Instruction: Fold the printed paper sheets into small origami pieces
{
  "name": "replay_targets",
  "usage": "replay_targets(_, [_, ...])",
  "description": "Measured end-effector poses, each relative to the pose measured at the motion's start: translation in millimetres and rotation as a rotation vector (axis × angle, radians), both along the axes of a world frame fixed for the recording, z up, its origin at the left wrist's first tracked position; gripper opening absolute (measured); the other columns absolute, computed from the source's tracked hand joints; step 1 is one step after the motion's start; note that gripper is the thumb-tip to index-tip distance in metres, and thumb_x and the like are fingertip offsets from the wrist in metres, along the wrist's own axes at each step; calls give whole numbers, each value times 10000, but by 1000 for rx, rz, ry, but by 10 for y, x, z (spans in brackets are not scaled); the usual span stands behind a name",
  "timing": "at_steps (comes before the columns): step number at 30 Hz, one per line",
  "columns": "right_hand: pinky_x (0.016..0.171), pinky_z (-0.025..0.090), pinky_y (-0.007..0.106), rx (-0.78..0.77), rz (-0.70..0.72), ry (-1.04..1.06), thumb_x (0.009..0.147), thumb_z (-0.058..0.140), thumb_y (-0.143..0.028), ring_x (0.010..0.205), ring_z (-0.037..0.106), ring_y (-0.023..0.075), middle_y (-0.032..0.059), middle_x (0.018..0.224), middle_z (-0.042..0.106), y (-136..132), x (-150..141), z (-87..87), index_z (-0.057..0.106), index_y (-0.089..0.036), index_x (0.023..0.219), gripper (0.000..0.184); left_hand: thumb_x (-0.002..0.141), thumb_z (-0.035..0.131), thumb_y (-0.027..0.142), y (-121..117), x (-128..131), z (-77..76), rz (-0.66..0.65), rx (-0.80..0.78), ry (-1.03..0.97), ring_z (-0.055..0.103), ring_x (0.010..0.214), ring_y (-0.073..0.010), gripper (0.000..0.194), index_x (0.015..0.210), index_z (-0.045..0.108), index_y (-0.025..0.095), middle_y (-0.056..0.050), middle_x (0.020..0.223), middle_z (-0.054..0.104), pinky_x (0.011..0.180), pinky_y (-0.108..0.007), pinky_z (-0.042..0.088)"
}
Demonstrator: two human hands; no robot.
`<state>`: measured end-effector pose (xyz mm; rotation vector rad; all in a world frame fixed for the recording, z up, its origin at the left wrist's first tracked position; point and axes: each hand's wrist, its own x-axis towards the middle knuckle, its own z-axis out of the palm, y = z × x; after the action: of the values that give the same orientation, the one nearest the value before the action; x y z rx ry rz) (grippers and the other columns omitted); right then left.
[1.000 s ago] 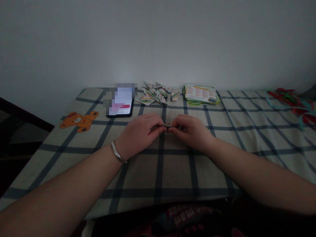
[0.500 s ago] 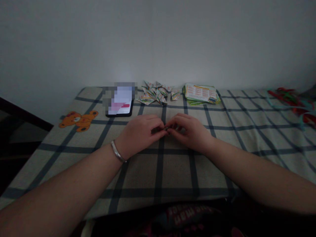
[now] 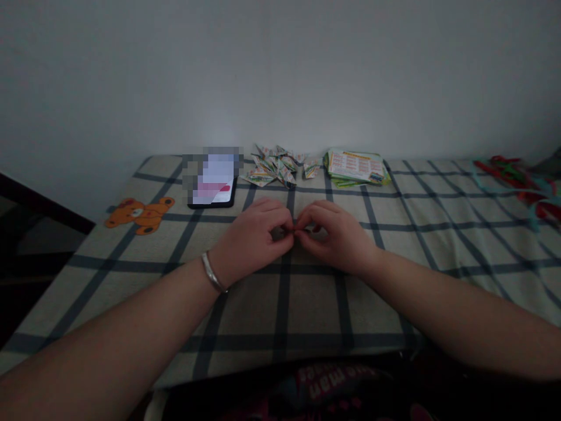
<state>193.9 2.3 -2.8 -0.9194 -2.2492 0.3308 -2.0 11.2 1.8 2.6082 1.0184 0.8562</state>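
Note:
My left hand (image 3: 263, 230), with a silver bangle on its wrist, is closed in a pinch over the middle of the checked tablecloth (image 3: 245, 310). Fingertip to fingertip with it, my right hand (image 3: 335, 234) is pinched as well. Whatever small thing they grip is almost wholly hidden by the fingers. Just beyond the hands lies a loose heap of folded printed paper pieces (image 3: 280, 165). A stack of printed leaflets (image 3: 357, 166) with green edges lies to their right.
A phone (image 3: 214, 181) with a lit, partly blurred screen lies at the back left. Nearer the left edge is an orange bear figure (image 3: 140, 215). Red and pale blue strips (image 3: 521, 184) lie at the far right. A wall (image 3: 280, 76) rises behind the table.
My fingertips have closed in on each other, and the small dark bit seen between them before is now covered. The left hand has turned slightly; the other things lie as before.

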Motion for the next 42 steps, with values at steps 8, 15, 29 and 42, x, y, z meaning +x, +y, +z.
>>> replay_targets(8, [745,483,294,-58,-39,-3,812,571,-155,846,579,162,30,867,628,-8,-6,-1,586,-201,847,59,798,580,141,-13,-9,3,-6,-49,-2,538,771,-148,60,754,556,174,7,789,536,675,-266,404])
replay_targets(15, [678,502,272,-128,-72,75,789,596,-177,783,579,146,9,834,605,34,-10,-57,547,-209,820,66,827,567,120,-20,-7,-27,-18,40,18,562,848,-160,85,887,591,174,-14,902,586,746,-274,435])
replay_targets(29, [688,493,265,-128,17,45,774,567,-144,777,571,139,10,832,587,2,-9,-15,536,-204,818,81,823,553,115,-14,-17,-16,-82,50,-7,566,854,-153,66,835,597,162,-22,893,587,767,-269,452])
replay_targets(42, [701,472,271,-95,-7,15,776,569,-150,807,563,152,16,832,591,3,-8,-8,546,-201,817,70,791,561,91,10,3,-33,-84,91,-35,571,833,-146,79,800,595,162,-15,859,604,771,-263,459])
